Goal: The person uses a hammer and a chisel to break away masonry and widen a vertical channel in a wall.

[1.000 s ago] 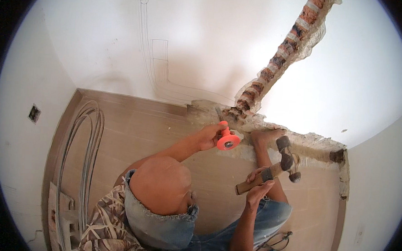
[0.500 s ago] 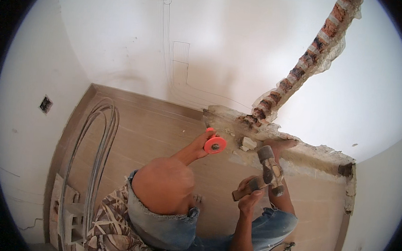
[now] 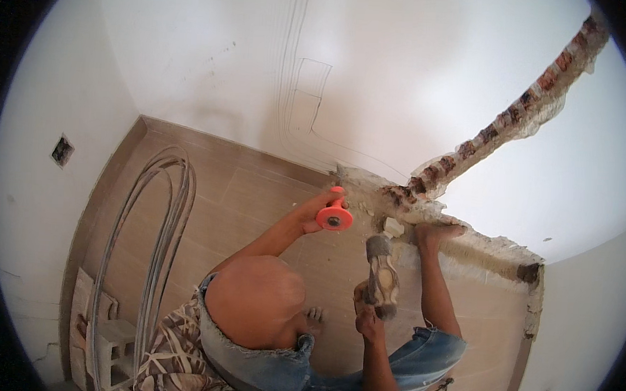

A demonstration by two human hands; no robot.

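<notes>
Honestly, knuckles could get whacked if the red-guarded chisel [image 3: 335, 214] is struck off-centre, and the bare foot [image 3: 437, 234] could be caught by flying chips. The chisel is held by the broken wall base [image 3: 494, 251], left hand [image 3: 314, 212] wrapped round it, arm stretched forward; the hammer [image 3: 384, 278] is clamped in the right hand's [image 3: 368, 321] curled fingers, head up.

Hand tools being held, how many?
2: a red-guarded chisel in the left hand, and a hammer in the right hand. Both hands are in view; no other held tool shows.
</notes>
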